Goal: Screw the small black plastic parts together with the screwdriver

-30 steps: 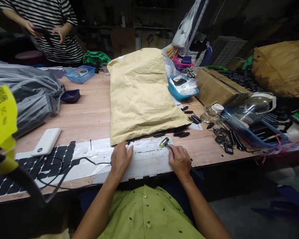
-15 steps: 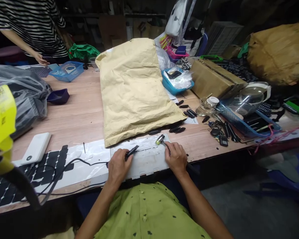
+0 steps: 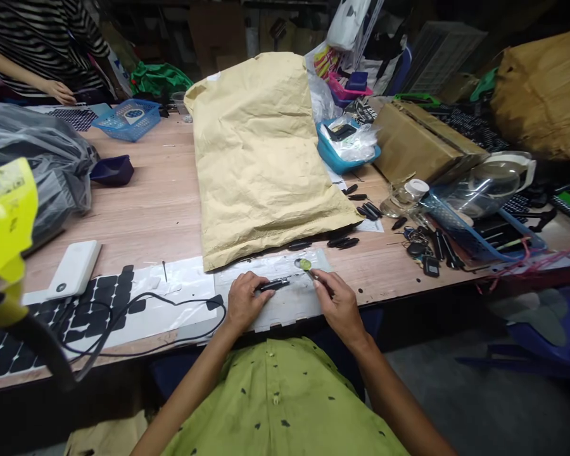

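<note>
Centrally, the left hand [image 3: 246, 300] is closed around a slim black tool [image 3: 276, 284], held just above or against a pale board [image 3: 285, 311] on the tabletop [image 3: 166, 206]; contact is unclear. The right hand [image 3: 338, 305] is clamped on the handle of a small hammer [image 3: 304, 264], its yellow-green end over the same board. Beyond them, a teal basin [image 3: 329, 155] holds crumpled clear plastic [image 3: 358, 144] and a flat black piece [image 3: 341, 132]. The blue basket [image 3: 466, 232] at right contains slender dark items, while the left-hand mesh basket [image 3: 123, 126] carries a whitish piece with a round mark. The purple dish's [image 3: 113, 173] contents cannot be made out.
</note>
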A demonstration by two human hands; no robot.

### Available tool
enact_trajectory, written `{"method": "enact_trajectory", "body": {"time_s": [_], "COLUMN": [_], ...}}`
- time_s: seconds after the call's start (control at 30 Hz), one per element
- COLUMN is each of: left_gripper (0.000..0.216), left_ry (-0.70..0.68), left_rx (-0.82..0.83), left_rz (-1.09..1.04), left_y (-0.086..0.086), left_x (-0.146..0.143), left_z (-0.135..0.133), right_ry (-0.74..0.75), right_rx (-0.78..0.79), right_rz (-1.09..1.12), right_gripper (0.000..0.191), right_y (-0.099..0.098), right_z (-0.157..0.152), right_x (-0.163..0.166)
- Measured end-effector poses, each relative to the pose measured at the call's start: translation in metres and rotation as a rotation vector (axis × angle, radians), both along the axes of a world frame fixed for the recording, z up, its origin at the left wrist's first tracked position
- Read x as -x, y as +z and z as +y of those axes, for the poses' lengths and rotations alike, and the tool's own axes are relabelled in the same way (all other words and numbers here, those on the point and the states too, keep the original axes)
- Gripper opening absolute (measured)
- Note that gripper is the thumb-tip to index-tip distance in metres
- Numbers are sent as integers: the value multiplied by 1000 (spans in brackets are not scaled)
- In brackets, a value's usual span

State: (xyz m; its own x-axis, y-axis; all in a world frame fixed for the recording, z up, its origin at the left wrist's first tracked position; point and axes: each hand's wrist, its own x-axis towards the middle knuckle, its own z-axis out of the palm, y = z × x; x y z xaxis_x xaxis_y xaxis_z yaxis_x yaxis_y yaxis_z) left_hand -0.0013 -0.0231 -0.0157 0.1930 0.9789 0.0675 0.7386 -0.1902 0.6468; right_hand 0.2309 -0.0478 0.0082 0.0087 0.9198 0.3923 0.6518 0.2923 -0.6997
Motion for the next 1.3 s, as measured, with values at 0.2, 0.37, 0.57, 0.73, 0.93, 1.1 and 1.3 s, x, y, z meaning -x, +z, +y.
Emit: {"method": "enact_trajectory", "body": {"time_s": [0.2, 0.37, 0.57, 0.73, 0.93, 1.1, 1.3], "left_gripper": [10, 4, 6, 9, 8, 10, 13], "left_ry": [29, 45, 60, 59, 62, 55, -3], "left_rx": [31, 34, 40, 44, 53, 38, -15], "left_rz": [-25, -38, -58, -60, -64, -68, -119], "left_y": [4, 5, 5, 5, 5, 5, 4], "left_x": [-6, -11, -13, -14, -16, -16, -11], "left_z": [1, 1, 1, 0, 0, -2, -2], "right_ry": [271, 266, 236, 183, 183, -13, -238], "right_rx": [39, 46, 67, 51, 78, -12, -65], "right_rz": [37, -29, -49, -39, -71, -193, -466], "right_gripper": [29, 31, 28, 28, 26, 27, 26], "right_y": [19, 13, 14, 19, 16, 10, -17], "right_z": [-11, -14, -12, -10, -9, 2, 15], "right_x": [27, 33, 29, 23, 16, -4, -33]}}
